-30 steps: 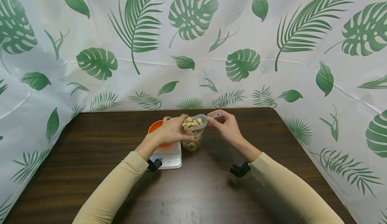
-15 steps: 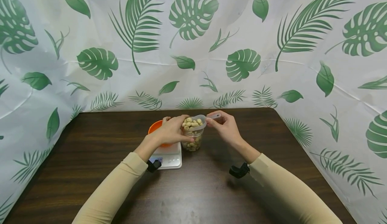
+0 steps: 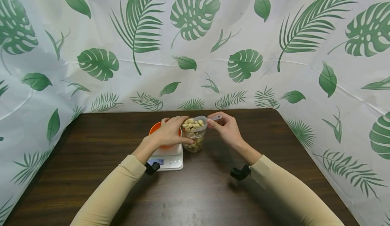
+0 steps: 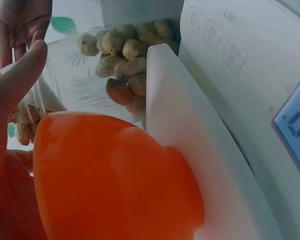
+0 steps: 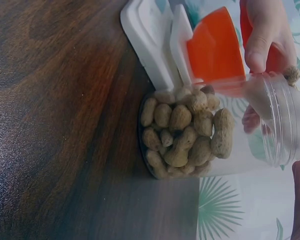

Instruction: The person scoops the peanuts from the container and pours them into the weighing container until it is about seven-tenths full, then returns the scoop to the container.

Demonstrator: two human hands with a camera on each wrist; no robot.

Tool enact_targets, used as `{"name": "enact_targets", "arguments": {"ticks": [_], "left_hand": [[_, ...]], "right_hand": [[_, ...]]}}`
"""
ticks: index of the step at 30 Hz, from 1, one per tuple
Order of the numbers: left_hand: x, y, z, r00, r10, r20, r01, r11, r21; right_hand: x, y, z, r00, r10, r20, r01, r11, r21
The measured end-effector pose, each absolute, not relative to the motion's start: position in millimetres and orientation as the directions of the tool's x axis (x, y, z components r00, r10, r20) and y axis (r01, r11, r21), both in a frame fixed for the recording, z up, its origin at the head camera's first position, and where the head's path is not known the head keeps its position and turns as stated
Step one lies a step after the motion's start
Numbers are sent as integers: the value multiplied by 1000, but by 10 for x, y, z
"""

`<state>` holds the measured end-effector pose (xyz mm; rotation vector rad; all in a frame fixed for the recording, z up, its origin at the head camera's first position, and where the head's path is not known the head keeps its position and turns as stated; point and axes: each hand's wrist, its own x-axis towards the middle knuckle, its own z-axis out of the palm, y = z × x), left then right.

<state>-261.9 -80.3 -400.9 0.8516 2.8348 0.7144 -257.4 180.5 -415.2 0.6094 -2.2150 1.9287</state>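
In the head view my right hand (image 3: pixel 226 127) pinches the handle of a translucent scoop (image 3: pixel 217 117). Unshelled peanuts (image 3: pixel 192 125) heap the scoop, whose bowl sits at the mouth of a clear plastic jar (image 3: pixel 199 138). Around the jar's left side, near the rim, are the thumb and fingers of my left hand (image 3: pixel 167 132); its far fingers are partly hidden. More peanuts (image 5: pixel 177 135) fill the lower jar in the right wrist view. Beside it, an orange bowl (image 4: pixel 115 175) stands on a white kitchen scale (image 3: pixel 172 163), mostly behind my left hand.
The scale's lit display (image 3: pixel 160 162) faces the person, close to the left wrist's black camera (image 3: pixel 152 168). Dark wood-grain table (image 3: pixel 201 195) lies beneath everything. A leaf-patterned sheet (image 3: pixel 201 94) hangs behind the table and along its sides.
My left hand has shifted slightly left along the jar, uncovering more of the scale's display. The right hand and the loaded scoop stay almost in place.
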Motion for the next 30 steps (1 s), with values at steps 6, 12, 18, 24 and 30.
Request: {"name": "enact_targets", "arguments": {"ticks": [6, 12, 18, 24, 30], "left_hand": [[-2590, -873, -3987, -850, 525, 46, 488, 752, 443], [-2557, -985, -3947, -863, 499, 72, 474, 754, 455], [-2510, -1144, -3906, -878, 475, 55, 443, 764, 470], [-2500, -1296, -3919, -882, 470, 26, 427, 776, 464], [-2479, -1447, -3955, -881, 471, -49, 384, 771, 509]], "right_hand": [[-2573, 1798, -4157, -908, -209, 363, -387, 87, -918], [-2564, 1801, -4142, -908, -207, 365, -386, 71, -920], [-2565, 1809, -4138, -908, -207, 364, -383, 59, -922], [-2568, 1811, -4138, -909, -202, 365, -382, 51, -923], [-2566, 1803, -4137, -913, -194, 360, -376, 55, -925]]}}
